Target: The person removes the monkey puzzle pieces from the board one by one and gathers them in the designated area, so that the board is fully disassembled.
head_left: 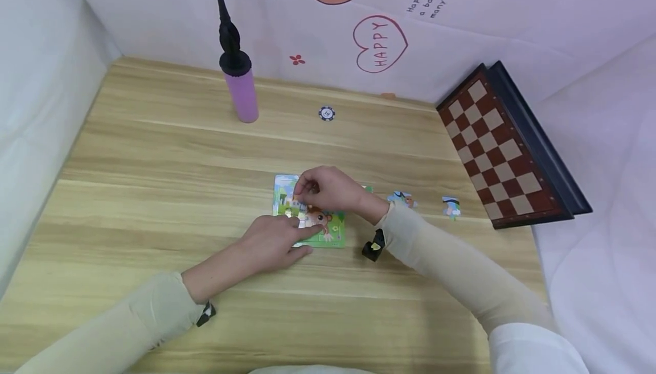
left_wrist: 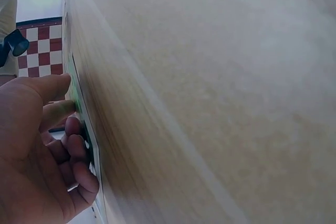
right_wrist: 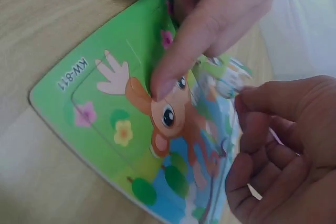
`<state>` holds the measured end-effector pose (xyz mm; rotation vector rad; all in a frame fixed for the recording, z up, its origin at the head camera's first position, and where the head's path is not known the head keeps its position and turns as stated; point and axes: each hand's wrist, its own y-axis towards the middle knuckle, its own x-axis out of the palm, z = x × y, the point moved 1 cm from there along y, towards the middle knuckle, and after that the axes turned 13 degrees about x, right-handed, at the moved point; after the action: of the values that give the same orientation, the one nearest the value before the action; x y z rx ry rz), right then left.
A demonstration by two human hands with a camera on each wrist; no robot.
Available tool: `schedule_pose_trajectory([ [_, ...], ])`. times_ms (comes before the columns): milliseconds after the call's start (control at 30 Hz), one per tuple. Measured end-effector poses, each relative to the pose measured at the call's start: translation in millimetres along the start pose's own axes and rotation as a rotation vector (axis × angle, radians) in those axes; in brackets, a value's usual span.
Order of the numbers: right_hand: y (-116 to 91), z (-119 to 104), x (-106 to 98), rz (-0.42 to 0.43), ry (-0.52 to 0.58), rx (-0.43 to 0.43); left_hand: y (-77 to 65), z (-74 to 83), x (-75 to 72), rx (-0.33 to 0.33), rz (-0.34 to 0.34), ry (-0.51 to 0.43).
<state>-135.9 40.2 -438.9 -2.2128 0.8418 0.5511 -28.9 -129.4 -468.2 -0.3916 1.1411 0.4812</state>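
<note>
Pressing with an extended index finger, the left hand (head_left: 271,242) grips nothing and appears to steady the puzzle (head_left: 335,229) near the table's (head_left: 154,140) middle. The picture looks mostly assembled. The right hand (head_left: 332,189) pinches a piece (right_wrist: 231,76) over the puzzle, apparently unseated. Farther right, two loose pieces (head_left: 451,206) lie apart and appear left to place.

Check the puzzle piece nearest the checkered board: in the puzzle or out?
Out. The head view shows the piece lying on the wooden tabletop, clear of the puzzle.
</note>
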Motion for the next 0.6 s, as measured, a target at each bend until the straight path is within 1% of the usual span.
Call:
schedule_pose_trajectory([
  [67,-7,4,-8,0.048,0.044,0.002,-0.5,0.2,-0.4,0.0,0.002,-0.004],
  [167,-27,18,-27,0.092,0.09,0.014,-0.4,0.0,-0.5,-0.003,-0.001,-0.007],
  [267,-55,39,-42,0.084,0.106,0.024,-1.4,-0.5,-1.1,-0.012,-0.021,0.006],
  [333,-76,54,-46,0.062,0.092,0.035,-3.4,-1.5,-1.5,-0.018,-0.04,0.03],
  [400,-95,68,-44,0.021,0.093,0.055,-5.9,-2.8,-2.3,-0.023,-0.055,0.048],
  [467,-109,80,-38,-0.022,0.095,0.082,-8.3,-4.1,-3.9,-0.026,-0.063,0.057],
  [533,-117,89,-29,-0.046,0.089,0.107,-9.8,-5.1,-5.8,-0.026,-0.062,0.058],
  [600,-119,96,-21,-0.048,0.092,0.117,-9.9,-5.3,-7.6,-0.021,-0.057,0.048],
])
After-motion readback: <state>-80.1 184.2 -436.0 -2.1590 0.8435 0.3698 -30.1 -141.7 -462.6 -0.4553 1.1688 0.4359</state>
